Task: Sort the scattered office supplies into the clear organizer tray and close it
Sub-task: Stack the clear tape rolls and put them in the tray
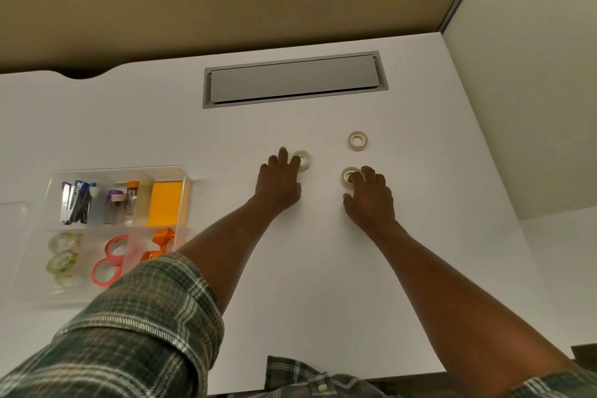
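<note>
Hands both out on surface [323, 268]; left hand [279, 182] fingers spread onto tape roll [303, 160]; right hand [371, 195] likewise on second roll [349, 175]; neither clamped yet; third roll [357, 140] waits beyond; next, pinch, carry to organizer tray [185, 184] far left.

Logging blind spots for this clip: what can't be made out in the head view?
- Grip: left hand covers part of one tape roll, right hand part of another; whether either is gripped is unclear.
- Tray: the near right corner is hidden by the plaid sleeve.
- Lid: cut off by the left edge.
- Tray contents: blurred, labels unreadable.
</note>
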The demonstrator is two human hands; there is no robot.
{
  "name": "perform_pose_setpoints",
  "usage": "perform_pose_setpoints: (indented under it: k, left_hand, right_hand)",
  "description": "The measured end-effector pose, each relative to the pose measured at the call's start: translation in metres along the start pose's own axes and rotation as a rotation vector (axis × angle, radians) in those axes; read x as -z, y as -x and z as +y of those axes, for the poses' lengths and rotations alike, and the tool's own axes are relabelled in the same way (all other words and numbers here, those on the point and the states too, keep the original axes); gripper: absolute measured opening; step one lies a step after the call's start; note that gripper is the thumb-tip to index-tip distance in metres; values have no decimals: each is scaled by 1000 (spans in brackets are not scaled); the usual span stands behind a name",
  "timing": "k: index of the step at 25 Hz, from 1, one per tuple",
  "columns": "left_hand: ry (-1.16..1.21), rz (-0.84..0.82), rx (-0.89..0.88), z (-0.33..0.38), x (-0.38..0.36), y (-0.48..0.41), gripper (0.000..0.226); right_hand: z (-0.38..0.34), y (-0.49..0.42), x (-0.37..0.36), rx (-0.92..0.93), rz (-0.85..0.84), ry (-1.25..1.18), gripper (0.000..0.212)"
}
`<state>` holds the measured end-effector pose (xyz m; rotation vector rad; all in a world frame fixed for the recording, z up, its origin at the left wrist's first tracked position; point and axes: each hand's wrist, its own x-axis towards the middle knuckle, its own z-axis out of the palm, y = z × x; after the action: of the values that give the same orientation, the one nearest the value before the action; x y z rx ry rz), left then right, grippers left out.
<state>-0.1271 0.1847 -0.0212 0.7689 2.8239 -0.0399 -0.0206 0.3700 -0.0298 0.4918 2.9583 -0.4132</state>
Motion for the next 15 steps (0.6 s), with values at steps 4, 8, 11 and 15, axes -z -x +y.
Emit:
perform_pose_setpoints:
  k: [4,8,11,15]
  left_hand:
    - [-4,53,-126,-8,-12,33,47]
    - [57,50,-209,-20,-26,71,28]
    - [202,57,-178,-38,-27,98,26]
    - [476,140,-118,-70,-12,133,31]
  right_hand:
    - [-22,22,-11,-9,16,3,40]
    - [-54,50,-28,-13,40,-18,35]
    - [-86,67,-35,-22,13,-45,31]
    - [-137,80,-37,-102,19,-219,32]
